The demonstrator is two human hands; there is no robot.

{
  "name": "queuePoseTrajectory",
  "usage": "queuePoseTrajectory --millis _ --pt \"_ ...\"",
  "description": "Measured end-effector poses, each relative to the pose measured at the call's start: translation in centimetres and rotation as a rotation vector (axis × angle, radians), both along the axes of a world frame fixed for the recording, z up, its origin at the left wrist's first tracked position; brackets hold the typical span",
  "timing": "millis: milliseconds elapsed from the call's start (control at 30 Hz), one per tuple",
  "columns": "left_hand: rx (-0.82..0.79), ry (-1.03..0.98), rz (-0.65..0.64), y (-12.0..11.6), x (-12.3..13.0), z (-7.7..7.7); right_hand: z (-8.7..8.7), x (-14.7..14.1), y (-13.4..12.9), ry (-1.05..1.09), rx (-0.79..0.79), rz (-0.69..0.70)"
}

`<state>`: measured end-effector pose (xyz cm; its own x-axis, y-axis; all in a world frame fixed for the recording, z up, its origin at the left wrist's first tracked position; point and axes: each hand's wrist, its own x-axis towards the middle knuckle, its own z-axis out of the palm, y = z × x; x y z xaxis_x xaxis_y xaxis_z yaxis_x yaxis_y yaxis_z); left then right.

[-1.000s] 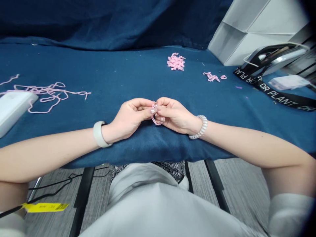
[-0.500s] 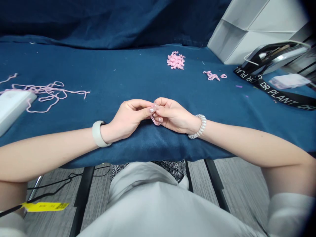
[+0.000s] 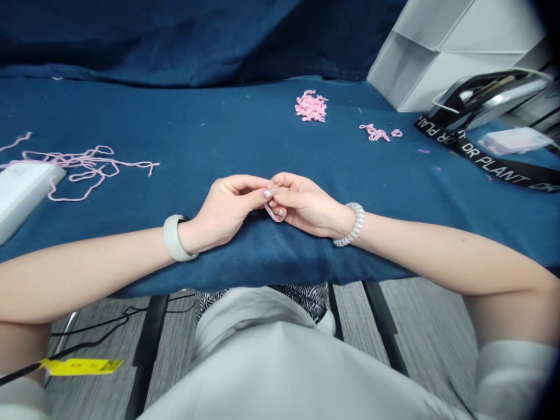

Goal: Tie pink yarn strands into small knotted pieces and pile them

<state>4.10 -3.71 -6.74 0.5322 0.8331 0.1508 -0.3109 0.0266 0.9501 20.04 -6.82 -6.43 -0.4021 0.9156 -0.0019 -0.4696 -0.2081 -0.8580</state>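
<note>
A short loop of pink yarn [image 3: 274,214] hangs below the fingertips of my two hands, which meet above the table's near edge. My left hand [image 3: 231,209], with a pale band at the wrist, pinches the yarn between thumb and forefinger. My right hand [image 3: 308,204], wearing a coiled bracelet, is closed on the same yarn, its fingertips touching those of the left. The part of the yarn between the fingertips is hidden. Farther back lies a pile of small pink yarn pieces [image 3: 311,107], with a smaller group [image 3: 374,133] to its right.
Long tangled pink yarn [image 3: 94,166] lies on the blue cloth [image 3: 196,134] at the left, beside a white box [image 3: 26,189]. White bins [image 3: 450,76] stand at the back right. Near them are a black strap with lettering [image 3: 490,166] and a clear case [image 3: 516,141].
The fingertips and the yarn loop have shifted very slightly to the left. Both hands keep their pinch.
</note>
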Motion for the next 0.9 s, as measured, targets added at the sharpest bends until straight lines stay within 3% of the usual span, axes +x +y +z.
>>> queuePoseTrajectory --millis 900 --pt "-0.078 -0.039 -0.002 -0.04 0.14 0.51 0.22 -0.49 0.01 -0.026 -0.044 -0.108"
